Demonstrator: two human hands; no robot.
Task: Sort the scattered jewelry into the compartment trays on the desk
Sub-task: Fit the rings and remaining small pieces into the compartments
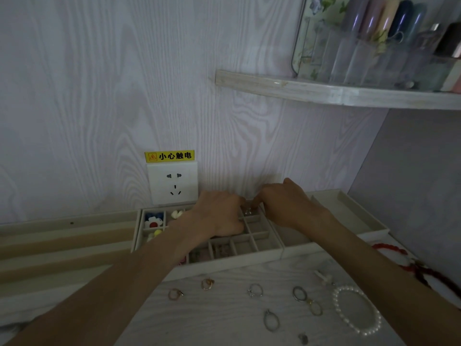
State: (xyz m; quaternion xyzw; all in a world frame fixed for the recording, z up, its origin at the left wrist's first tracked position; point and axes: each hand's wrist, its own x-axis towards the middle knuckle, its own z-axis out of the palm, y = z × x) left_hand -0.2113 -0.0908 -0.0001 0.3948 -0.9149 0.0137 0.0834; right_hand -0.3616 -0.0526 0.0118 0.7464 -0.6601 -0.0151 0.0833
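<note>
Right hand point(284, 206) over the far right corner of the compartment tray point(272, 248), fingertips pinched on a small silver ring point(247, 211) sitting in that far compartment. Left hand point(219, 216) just left of it, knuckles up, fingers curled down into the middle compartments; whether anything held there, cannot tell. Ring between the two hands, touching the right fingertips, close beside the left.

In the tray's left compartments: a blue, white and red flower piece point(152, 221), a white heart-shaped piece point(176, 214), a yellow-and-white piece point(155, 234). Pinkish small items in the near compartments, blurred.

Nearer, loose on the white desk point(224, 320): two gold-toned rings point(207, 283) at left, one silver ring with a stone point(255, 290) in the middle, one larger grey hoop point(299, 293) touching a gold hoop point(315, 307), one oval silver hoop point(271, 320), one small dark piece point(303, 338) near the front edge. At right, one white pearl bracelet point(356, 313), one small white clip-like piece point(324, 277), one red bead string point(409, 260) partly under the right forearm.

Farther out: a long slotted tray point(62, 243) at left, a shallow plain tray point(359, 213) at right, a wall socket point(172, 183) under a yellow warning label point(169, 156), a corner shelf point(324, 92).
</note>
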